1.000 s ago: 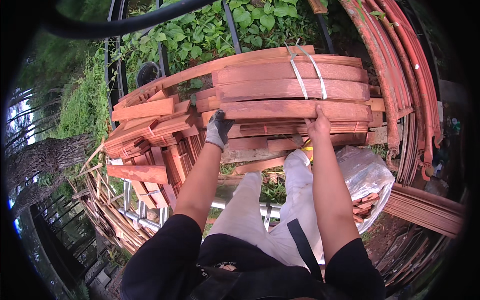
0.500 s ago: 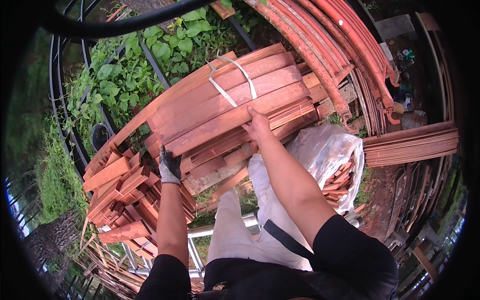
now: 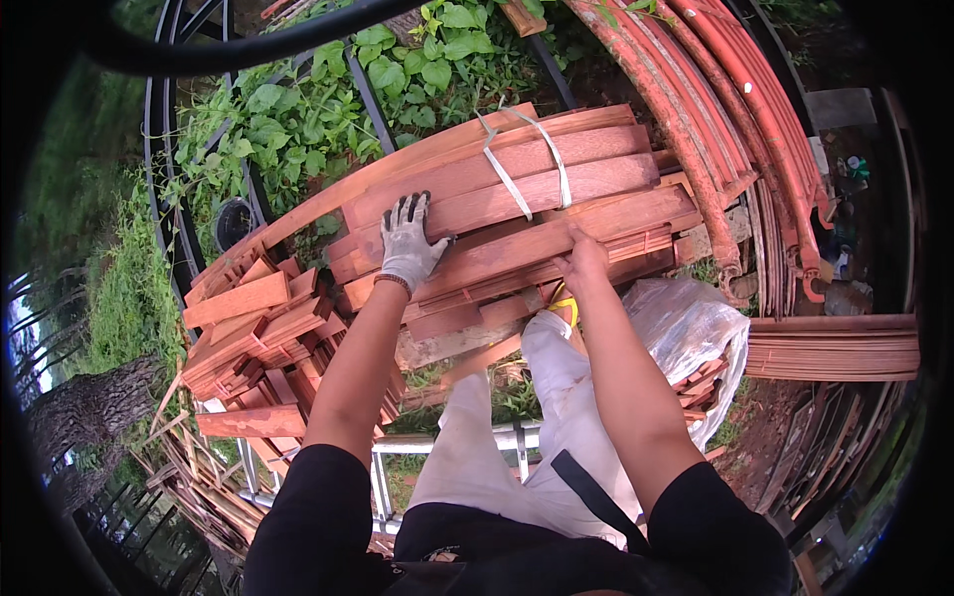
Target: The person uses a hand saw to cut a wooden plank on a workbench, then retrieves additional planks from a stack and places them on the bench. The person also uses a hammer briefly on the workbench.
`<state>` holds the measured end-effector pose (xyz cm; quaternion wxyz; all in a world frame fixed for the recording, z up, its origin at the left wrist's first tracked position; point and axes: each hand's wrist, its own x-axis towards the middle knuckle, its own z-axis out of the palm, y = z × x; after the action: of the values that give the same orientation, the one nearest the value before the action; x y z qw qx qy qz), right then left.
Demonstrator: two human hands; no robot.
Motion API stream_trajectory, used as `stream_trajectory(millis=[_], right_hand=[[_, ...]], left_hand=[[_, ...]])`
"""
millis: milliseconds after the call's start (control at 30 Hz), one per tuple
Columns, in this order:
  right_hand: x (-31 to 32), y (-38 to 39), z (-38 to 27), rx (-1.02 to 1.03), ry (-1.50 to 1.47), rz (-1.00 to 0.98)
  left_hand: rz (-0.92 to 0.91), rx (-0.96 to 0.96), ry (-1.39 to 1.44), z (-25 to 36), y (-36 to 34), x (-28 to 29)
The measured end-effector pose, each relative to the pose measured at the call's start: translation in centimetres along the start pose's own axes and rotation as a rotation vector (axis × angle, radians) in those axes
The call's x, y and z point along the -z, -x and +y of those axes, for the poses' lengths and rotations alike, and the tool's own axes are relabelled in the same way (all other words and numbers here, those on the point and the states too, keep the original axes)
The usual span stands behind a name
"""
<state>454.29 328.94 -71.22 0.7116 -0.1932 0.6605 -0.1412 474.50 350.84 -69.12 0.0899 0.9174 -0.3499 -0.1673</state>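
Observation:
My left hand [image 3: 407, 243], in a grey-and-black glove, lies with fingers spread on the reddish boards [image 3: 453, 185] of the long stack, bound by pale straps [image 3: 553, 159]. My bare right hand [image 3: 586, 256] grips the front edge of a long reddish plank [image 3: 636, 211] on the near side, its fingertips partly hidden. A dark gap shows between this plank and the strapped boards. More thin boards lie below the plank. Yellow material [image 3: 564, 306] shows behind my right wrist, by my knee.
Loose board offcuts [image 3: 234, 303] lie left, rusty orange pipes [image 3: 696, 119] right. Wrapped wood [image 3: 711, 348] sits beside my right leg, with a board bundle [image 3: 833, 353] beyond. Black metal bars [image 3: 370, 99] cross leafy plants [image 3: 437, 55]; an aluminium ladder [image 3: 467, 439] lies below; a tree trunk [image 3: 89, 397] stands left.
My left hand has let go of the plank's edge and moved up onto the boards, fingers spreading. The front plank has shifted toward me, opening a gap. The view has swung about.

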Motion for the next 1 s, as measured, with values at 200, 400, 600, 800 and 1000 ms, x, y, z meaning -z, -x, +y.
stream_trajectory(millis=[200, 400, 600, 800, 1000], right_hand=[[3.4, 0.3, -0.5, 0.014, -0.009, -0.115], [6.1, -0.5, 0.1, 0.024, -0.057, -0.041], [6.2, 0.2, 0.1, 0.081, -0.029, -0.001], [6.1, 1.5, -0.6, 0.063, 0.002, -0.002], [6.6, 1.2, -0.7, 0.044, -0.054, 0.007]], left_hand=[[-0.012, -0.031, -0.026, 2.0, -0.3, -2.0], [0.040, -0.108, 0.015, 1.9, 1.7, -3.7], [0.048, -0.210, 0.020, 1.1, 3.7, -5.5], [0.058, -0.270, -0.017, -0.4, 4.7, -6.7], [0.035, -0.290, -0.063, 0.4, 5.0, -6.3]])
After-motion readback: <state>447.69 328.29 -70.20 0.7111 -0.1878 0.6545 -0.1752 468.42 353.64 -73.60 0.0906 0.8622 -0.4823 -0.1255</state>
